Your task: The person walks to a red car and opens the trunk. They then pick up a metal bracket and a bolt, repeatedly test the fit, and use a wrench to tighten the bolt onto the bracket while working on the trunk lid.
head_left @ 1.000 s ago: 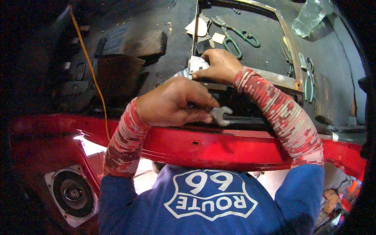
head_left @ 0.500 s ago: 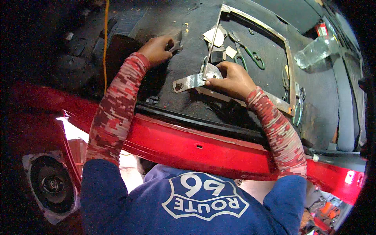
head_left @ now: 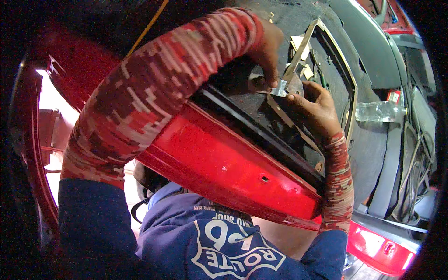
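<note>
A small shiny metal bracket (head_left: 280, 88) sits at the near left corner of a thin rectangular metal frame (head_left: 337, 52), which lies on dark carpet. My left hand (head_left: 269, 49) reaches over from the left, with its fingers closed at the bracket's left end. From the right, my right hand (head_left: 322, 111) pinches the bracket by the corner, thumb in front and fingers curled behind. Much of the bracket is hidden by my fingers. Whether a small piece is also in my left hand I cannot tell.
Green-handled scissors (head_left: 322, 78) and pale paper scraps (head_left: 308, 72) lie inside the frame. A clear plastic bottle (head_left: 380, 112) rests on its side to the right. A red car body edge (head_left: 224, 163) crosses below my arms. An orange cord (head_left: 148, 27) hangs at upper left.
My left hand has moved right from the carpet, where it held a small dark piece, to the bracket. My right hand stays at the bracket. The whole view has turned and shifted.
</note>
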`<action>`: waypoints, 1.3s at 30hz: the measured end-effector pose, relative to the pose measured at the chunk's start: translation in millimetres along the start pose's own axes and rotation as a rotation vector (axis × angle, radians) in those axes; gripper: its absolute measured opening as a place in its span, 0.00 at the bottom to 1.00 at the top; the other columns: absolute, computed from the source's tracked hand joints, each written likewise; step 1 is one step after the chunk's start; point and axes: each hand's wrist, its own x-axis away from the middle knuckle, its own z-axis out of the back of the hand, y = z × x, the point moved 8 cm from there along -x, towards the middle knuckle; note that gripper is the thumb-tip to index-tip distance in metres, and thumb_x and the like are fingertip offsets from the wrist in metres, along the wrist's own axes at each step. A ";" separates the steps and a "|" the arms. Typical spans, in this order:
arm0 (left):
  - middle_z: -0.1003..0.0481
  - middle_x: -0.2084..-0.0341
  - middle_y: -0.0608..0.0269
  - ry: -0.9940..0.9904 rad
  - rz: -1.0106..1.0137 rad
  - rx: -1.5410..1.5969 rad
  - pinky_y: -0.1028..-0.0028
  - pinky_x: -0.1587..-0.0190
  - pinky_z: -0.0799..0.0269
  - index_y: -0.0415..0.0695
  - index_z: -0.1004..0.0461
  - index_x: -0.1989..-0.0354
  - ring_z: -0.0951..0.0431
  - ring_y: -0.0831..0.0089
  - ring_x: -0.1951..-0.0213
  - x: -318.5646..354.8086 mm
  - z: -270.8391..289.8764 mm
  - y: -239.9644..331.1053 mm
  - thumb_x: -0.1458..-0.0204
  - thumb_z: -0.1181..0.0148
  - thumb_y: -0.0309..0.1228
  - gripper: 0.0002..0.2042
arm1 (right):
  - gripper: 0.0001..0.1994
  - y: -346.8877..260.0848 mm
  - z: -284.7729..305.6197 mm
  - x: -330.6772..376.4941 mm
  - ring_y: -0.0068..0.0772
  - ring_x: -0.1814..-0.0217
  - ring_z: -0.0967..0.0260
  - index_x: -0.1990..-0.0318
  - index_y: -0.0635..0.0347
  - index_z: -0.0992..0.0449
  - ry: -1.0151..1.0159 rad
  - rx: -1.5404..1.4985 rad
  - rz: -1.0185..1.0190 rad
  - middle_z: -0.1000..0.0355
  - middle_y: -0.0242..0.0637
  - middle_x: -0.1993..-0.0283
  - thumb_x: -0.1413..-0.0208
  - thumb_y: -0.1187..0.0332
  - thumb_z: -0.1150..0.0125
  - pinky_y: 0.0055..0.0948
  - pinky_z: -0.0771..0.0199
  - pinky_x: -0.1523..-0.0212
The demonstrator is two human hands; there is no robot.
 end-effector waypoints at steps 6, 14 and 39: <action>0.19 0.62 0.42 -0.052 0.201 0.116 0.57 0.58 0.23 0.28 0.26 0.53 0.18 0.53 0.62 -7.6 -7.9 -10.3 0.71 0.15 0.55 0.45 | 0.22 3.5 4.0 1.2 0.26 0.54 0.22 0.46 0.73 0.26 -0.016 0.090 -0.028 0.21 0.38 0.55 0.43 0.69 0.26 0.26 0.21 0.53; 0.21 0.57 0.39 -0.053 0.250 0.202 0.57 0.54 0.22 0.28 0.32 0.45 0.18 0.50 0.58 -4.2 -9.7 -19.5 0.72 0.14 0.53 0.51 | 0.21 8.1 10.7 -3.8 0.27 0.53 0.22 0.45 0.73 0.25 -0.024 0.235 -0.044 0.20 0.39 0.52 0.42 0.70 0.29 0.27 0.22 0.50; 0.27 0.44 0.33 -0.133 0.295 0.526 0.53 0.50 0.21 0.31 0.54 0.26 0.21 0.51 0.49 -0.7 -32.5 -36.1 0.72 0.11 0.46 0.68 | 0.26 -8.6 11.6 2.4 0.27 0.46 0.26 0.38 0.74 0.27 -0.103 0.115 -0.014 0.22 0.40 0.45 0.44 0.72 0.38 0.27 0.29 0.43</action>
